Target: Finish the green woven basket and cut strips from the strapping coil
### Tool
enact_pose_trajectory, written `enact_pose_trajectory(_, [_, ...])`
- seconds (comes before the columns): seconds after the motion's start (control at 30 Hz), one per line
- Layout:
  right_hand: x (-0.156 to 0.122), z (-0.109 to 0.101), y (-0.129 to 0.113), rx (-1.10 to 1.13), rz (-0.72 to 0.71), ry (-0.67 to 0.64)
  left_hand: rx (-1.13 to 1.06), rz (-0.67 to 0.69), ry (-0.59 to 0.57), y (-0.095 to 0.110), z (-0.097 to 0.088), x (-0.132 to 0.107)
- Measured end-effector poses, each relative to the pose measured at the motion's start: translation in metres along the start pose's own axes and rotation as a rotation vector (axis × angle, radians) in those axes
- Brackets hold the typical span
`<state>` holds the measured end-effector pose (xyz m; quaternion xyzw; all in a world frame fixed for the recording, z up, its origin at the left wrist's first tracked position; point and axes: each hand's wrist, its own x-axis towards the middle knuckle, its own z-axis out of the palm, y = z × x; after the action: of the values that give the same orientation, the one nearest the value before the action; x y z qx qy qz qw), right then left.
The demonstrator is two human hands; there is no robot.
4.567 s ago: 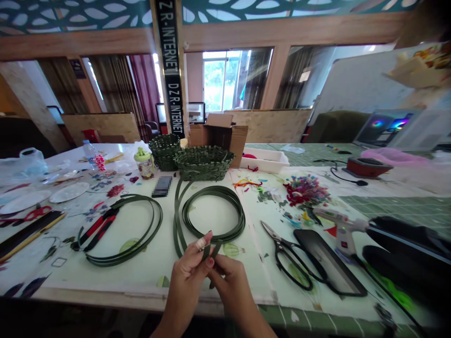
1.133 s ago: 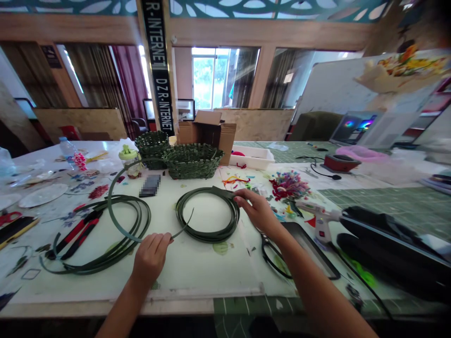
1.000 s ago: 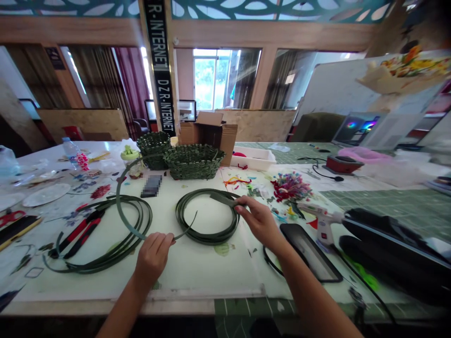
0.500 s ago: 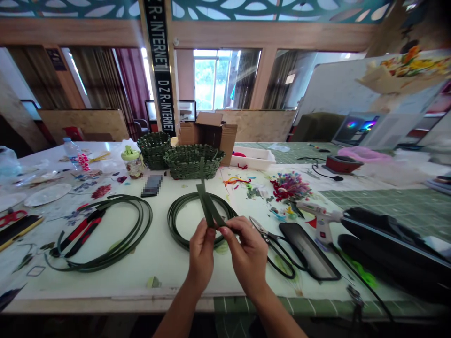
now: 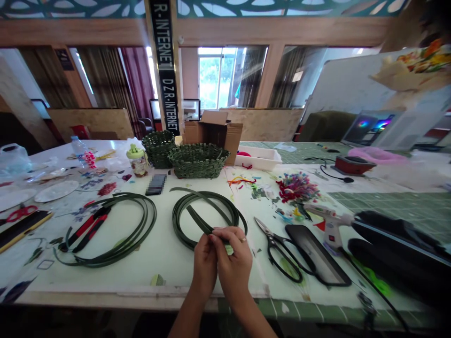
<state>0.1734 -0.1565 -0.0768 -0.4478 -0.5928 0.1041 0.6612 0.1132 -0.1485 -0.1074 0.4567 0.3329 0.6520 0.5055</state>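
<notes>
A flat dark-green strip [image 5: 199,220] is pinched between my two hands, its free end slanting up and to the left. My left hand [image 5: 205,263] is closed on it at the fingertips. Pressed up against that hand, my right hand [image 5: 235,256] is also closed on the strip, with a ring on one finger. The fingers hide the part they grip. Just beyond lies a coil of the same green strip [image 5: 178,230] on the table. To the right of my hands rest black-handled scissors [image 5: 276,244], with the blades pointing away.
Left lies a looser green coil [image 5: 152,220] with red-and-black pliers [image 5: 86,230]. Two woven green baskets [image 5: 199,162] [image 5: 158,149] stand behind, by a cardboard box [image 5: 232,136]. Rightward are a black tray [image 5: 319,256], a glue gun [image 5: 331,223] and a colourful bundle [image 5: 299,187].
My hands have come together and lowered slightly. The strip's upright ends have tipped down to the left over the coil. The view has shifted a little left.
</notes>
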Motion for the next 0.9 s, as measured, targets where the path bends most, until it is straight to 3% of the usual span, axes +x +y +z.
enact_pose_trajectory(0.2, [-0.001, -0.001, 0.003, -0.106, -0.050, 0.028, -0.031, -0.050, -0.066, 0.000, -0.001, -0.002])
enact_pose_trajectory(0.53, [-0.001, -0.001, 0.001, -0.096, -0.036, 0.048, -0.155, -0.105, -0.113, -0.003, 0.001, -0.005])
enact_pose_trajectory(0.7, [-0.004, -0.004, 0.004, -0.008, -0.010, 0.031, -0.129, -0.057, -0.188, 0.001, -0.001, -0.004])
enact_pose_trajectory(0.9, [-0.004, -0.011, 0.008, 0.092, -0.006, -0.019, -0.031, 0.037, -0.153, 0.000, 0.000, -0.002])
